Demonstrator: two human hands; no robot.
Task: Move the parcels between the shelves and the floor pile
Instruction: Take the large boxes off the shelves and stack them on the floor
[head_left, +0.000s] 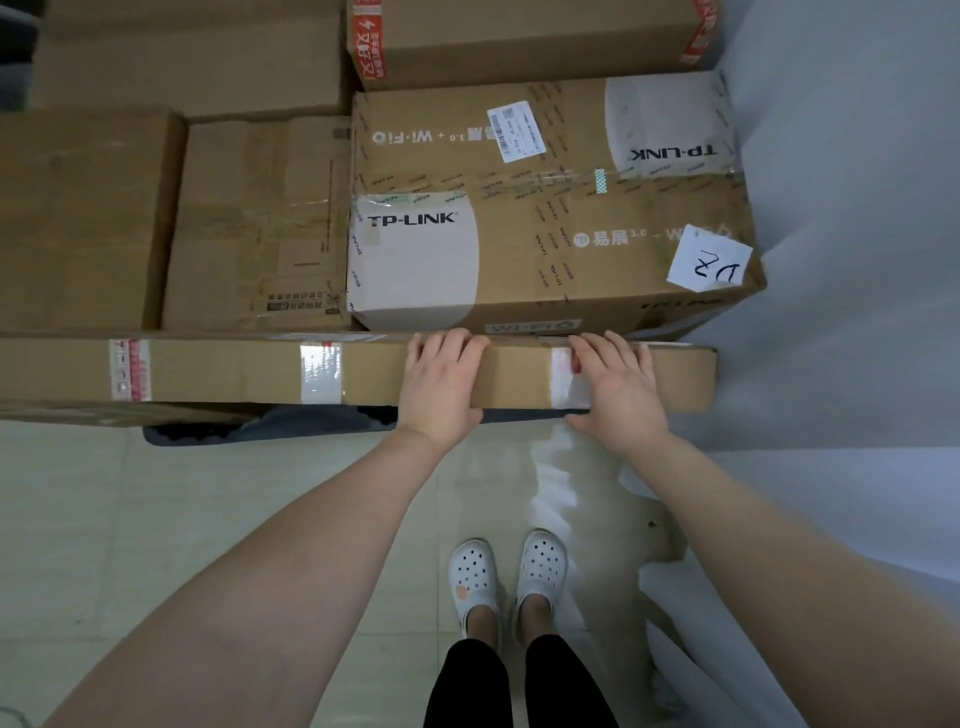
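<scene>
A person bends over a long, flat brown cardboard parcel banded with clear tape (260, 371), which spans the middle of the frame from the left edge almost to the grey wall (857, 208) at the right. The left-hand grip (441, 379) and the right-hand grip (618, 384) are both clamped on it, fingers hooked over the far edge and thumbs at the near edge. Directly behind it, at centre right, stands a large brown-and-white TP-LINK carton (519, 234) bearing a white paper note marked "D2" (709, 265). Plain brown cartons (78, 218) fill the upper left. A dark, unclear object (260, 428) shows just under the parcel's near edge. Whether the parcel rests on something or hangs free cannot be told.

The step in hand appears to be carrying this 1 parcel to or from the stack. Both grips sit toward its right end, so the long left portion will likely sag or swing; sliding the left-hand grip well leftward should balance it. Keeping it level and drawing it straight back over the pale tiled floor (156, 519), clear of the white perforated clogs (472, 577), would avoid scraping the TP-LINK carton.
</scene>
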